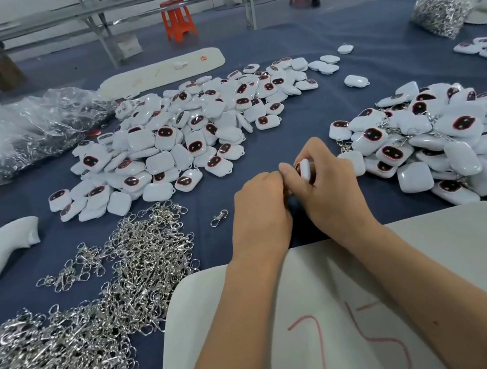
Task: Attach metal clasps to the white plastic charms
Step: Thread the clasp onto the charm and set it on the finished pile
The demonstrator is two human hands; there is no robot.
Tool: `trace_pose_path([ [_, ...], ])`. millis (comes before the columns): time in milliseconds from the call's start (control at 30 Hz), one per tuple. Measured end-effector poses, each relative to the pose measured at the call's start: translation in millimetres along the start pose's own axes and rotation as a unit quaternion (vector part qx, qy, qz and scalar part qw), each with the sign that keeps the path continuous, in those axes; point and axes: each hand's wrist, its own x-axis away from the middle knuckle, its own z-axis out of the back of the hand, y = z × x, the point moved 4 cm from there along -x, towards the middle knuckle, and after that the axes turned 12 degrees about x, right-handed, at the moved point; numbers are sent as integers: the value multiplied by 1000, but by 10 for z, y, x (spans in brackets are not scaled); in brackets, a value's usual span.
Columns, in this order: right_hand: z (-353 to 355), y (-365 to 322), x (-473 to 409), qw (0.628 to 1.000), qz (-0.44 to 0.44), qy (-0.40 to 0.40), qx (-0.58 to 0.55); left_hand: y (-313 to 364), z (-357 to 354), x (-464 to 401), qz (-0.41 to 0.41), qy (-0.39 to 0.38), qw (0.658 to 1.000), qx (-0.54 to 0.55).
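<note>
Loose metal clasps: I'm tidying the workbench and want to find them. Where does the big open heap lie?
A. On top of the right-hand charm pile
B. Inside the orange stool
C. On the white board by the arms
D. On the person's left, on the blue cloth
D: the heap of metal clasps spreads over the blue cloth left of the left hand, below the middle pile of white charms.

A small assembly workshop. Blue-clothed worktable (291,133) heaped with white plastic charms (185,133) at 12 o'clock, loose metal clasps (101,295) at 8. Bagged clasps (440,12) at 2, orange plastic stool (177,20) beyond.
</note>
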Motion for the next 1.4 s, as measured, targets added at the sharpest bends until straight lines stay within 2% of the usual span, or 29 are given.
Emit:
trace_pose_path([
  [67, -8, 58, -27, 997, -50, -4, -50, -39, 3, 11, 17, 36, 995, 92],
  [133, -16, 129, -55, 981, -113, -23, -157, -68, 25, 23, 31, 80, 967, 241],
  [233, -14, 173, -72, 940, -157, -49, -299, -83, -15, -1, 68, 75, 922, 375],
  [300, -5, 154, -66, 925, -158, -65, -339, -113, -85, 1, 119, 68, 877, 461],
  [367, -5, 138, -65, 919, -154, -79, -355, -121, -147, 34, 181, 58, 809, 556],
  [400, -7, 139, -64, 916, -154, -84, -360, -119, -161, 45, 201, 60, 783, 585],
  [500, -20, 141, -58, 900, -160, -107, -391, -126, -154, 46, 228, 92, 738, 628],
  [600, -40, 113, -36, 888, -138, -143, -414, -154, -123, 49, 237, 134, 717, 641],
  [667, -46, 104, -22, 890, -123, -156, -410, -183, -101, 45, 232, 153, 731, 623],
  [800, -42, 104, -9, 887, -123, -159, -415, -246, -28, -10, 175, 179, 813, 526],
  [933, -41, 97, -10, 881, -132, -152, -428, -238, 9, -13, 118, 195, 864, 449],
  [1200, -40, 127, -16, 871, -151, -150, -442, -149, 106, -24, 23, 176, 931, 320],
  [1400, -53, 170, -23, 877, -165, -142, -429, -51, 144, -45, -85, 108, 977, 166],
])
